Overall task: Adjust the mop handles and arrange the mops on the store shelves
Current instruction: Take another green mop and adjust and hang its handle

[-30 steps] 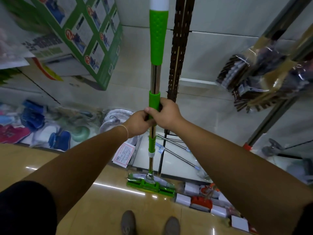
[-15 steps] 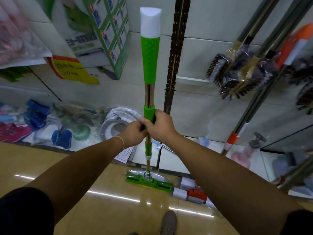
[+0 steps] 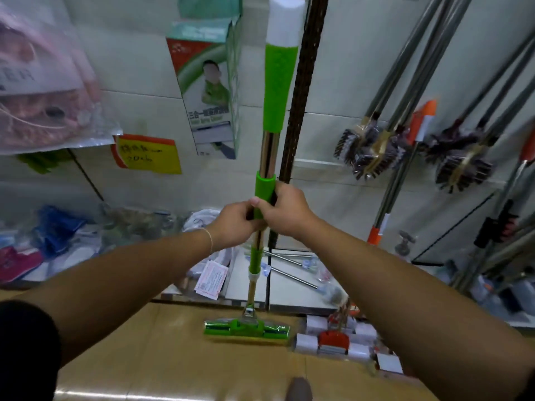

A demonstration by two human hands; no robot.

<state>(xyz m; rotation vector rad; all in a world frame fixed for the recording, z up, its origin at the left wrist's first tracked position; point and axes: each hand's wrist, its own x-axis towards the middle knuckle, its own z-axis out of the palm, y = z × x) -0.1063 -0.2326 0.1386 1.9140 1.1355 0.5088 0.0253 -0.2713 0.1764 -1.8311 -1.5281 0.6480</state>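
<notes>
Now: tan floor (image 3: 173,357) across lower frame. Green mop (image 3: 269,151) upright at frame centre, white-capped grip at top edge, flat green mop head (image 3: 246,331) on floor at lower centre. Hands meet mid-shaft, touching each other. Right hand (image 3: 285,211) curled round green collar (image 3: 265,186). Left hand (image 3: 231,224) just lower left, wrapped round shaft. Thin bracelet (image 3: 209,238) on left wrist.

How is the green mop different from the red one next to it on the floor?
The green mop has a green head; the red mop has a red middle with white blocks either side. Both hands, the left hand and the right hand, grip the green mop's pole; nobody touches the red mop. Both heads rest on the floor.
</notes>
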